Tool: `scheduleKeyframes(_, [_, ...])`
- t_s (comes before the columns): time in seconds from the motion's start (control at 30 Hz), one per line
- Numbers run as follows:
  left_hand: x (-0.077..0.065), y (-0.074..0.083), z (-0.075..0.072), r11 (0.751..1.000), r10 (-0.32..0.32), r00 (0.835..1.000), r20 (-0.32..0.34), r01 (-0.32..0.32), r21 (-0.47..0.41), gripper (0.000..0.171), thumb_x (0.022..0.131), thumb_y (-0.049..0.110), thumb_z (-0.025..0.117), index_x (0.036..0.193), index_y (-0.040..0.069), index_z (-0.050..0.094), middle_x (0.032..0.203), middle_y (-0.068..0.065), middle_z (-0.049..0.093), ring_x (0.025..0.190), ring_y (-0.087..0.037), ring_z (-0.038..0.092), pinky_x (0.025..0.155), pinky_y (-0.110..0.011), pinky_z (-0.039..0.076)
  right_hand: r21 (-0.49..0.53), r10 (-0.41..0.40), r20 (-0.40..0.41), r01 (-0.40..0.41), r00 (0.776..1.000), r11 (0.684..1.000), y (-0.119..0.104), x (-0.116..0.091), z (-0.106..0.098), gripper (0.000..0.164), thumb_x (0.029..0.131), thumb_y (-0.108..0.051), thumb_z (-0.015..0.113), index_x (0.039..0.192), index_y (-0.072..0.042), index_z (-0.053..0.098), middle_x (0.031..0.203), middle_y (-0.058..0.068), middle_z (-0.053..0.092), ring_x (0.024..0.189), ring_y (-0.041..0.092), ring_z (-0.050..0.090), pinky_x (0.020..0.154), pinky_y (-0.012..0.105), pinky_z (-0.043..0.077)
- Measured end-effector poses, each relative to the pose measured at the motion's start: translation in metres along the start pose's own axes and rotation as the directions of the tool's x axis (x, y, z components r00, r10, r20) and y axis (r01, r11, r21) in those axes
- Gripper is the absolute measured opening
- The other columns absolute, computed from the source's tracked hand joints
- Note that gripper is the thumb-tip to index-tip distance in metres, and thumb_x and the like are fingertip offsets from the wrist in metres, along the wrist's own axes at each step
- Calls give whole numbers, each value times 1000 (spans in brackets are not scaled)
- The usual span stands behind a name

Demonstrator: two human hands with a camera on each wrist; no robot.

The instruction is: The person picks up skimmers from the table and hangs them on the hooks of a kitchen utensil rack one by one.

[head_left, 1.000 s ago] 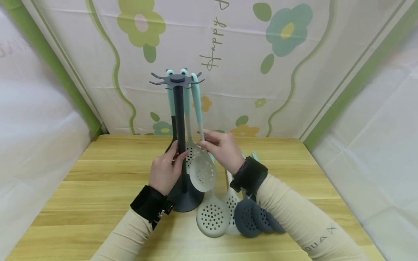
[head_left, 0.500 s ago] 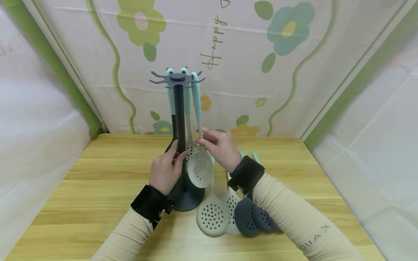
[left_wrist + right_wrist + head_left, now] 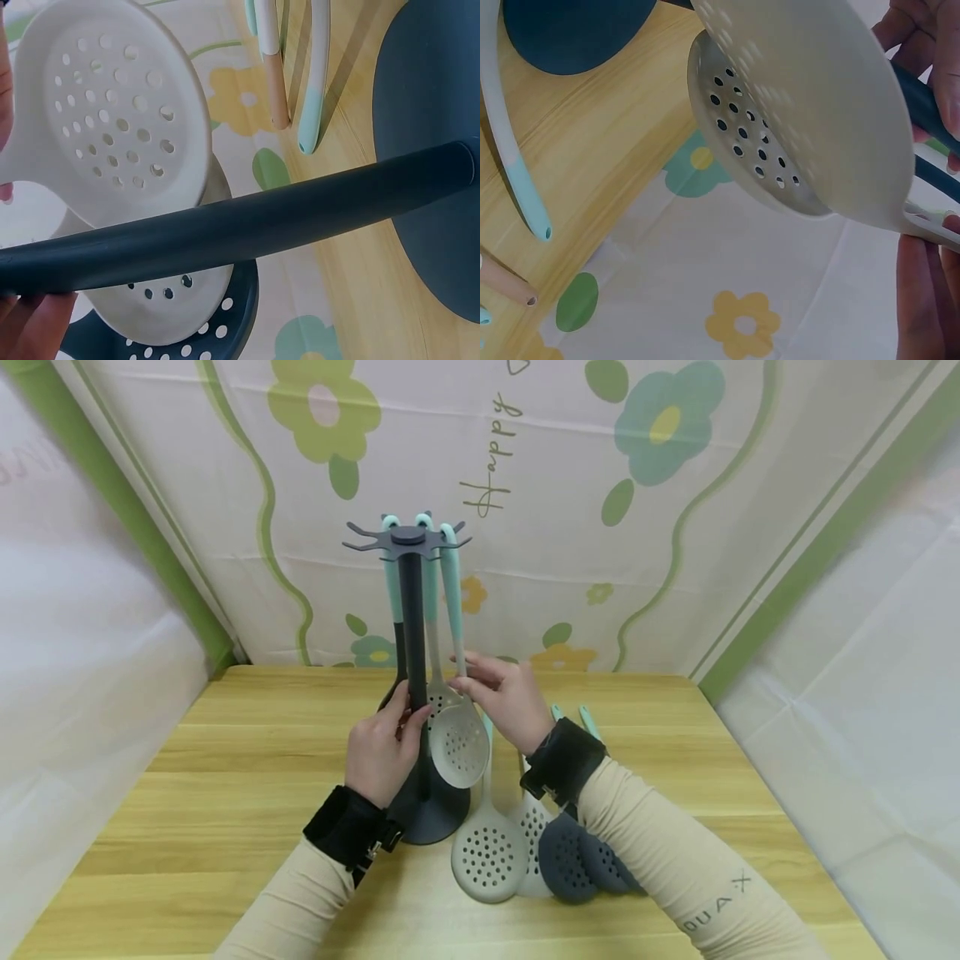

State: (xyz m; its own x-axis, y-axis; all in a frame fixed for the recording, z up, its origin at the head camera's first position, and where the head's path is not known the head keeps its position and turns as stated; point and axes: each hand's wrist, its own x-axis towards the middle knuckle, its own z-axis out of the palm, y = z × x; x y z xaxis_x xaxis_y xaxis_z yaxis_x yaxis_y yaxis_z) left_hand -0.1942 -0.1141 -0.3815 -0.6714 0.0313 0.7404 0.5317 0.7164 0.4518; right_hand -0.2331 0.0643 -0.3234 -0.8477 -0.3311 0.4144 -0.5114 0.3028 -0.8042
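Note:
A dark utensil stand (image 3: 412, 602) rises upright from its round base, with a ring of hooks on top. My left hand (image 3: 381, 747) grips its pole midway up. Three utensils with mint handles hang from the hooks. The nearest is a pale grey skimmer (image 3: 459, 745), its handle's end at a hook and its shaft pinched by my right hand (image 3: 512, 697). Behind it hangs another pale perforated utensil (image 3: 731, 127), and a dark perforated one (image 3: 244, 315) shows beyond in the left wrist view. The pole hides part of both.
On the wooden table (image 3: 247, 793), right of the base, lie a light grey skimmer (image 3: 489, 858), a white perforated utensil (image 3: 533, 827) and several dark perforated ones (image 3: 567, 858), partly under my right forearm. A flower-printed cloth (image 3: 547, 585) stands behind the table.
The skimmer's head has shifted slightly up and left toward the pole, my right hand going with it. My left hand keeps its place on the pole.

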Motion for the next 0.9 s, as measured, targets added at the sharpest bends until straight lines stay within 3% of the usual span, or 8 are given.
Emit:
scheduleKeyframes(0.23, [-1,1,1,1000,-16,1000,-4,16,0,25,95,16,68,114,2,60,74,-9,67,50,-11,51,46,-23,42,8,8,6,-9,1000,1000,-1,0,-2,32,94,-8,67,126,-3,67,105,17,75,95,26,75,83,36,61])
scheduleKeyframes(0.5, [-1,3,1,999,-31,1000,3,31,19,25,96,17,67,114,2,59,71,-8,63,49,-11,47,45,-22,37,-57,28,19,-27,999,998,-4,1,-7,31,93,-12,69,124,-7,69,102,14,76,90,26,75,79,38,61])
scheduleKeyframes(0.73, [-2,5,1,999,-33,999,12,33,26,24,96,17,66,114,2,59,73,-8,64,50,-13,50,47,-24,40,-105,29,32,-25,999,994,-7,0,-8,30,93,-16,70,122,-9,69,96,11,76,85,26,74,77,38,60])
scheduleKeyframes(0.9, [-2,4,1,999,-27,1000,-1,27,27,26,95,16,67,114,0,60,75,-9,66,52,-14,53,48,-26,44,-126,44,60,-37,997,991,-7,1,-9,33,93,-19,71,124,-10,67,101,9,76,89,23,73,81,39,60])
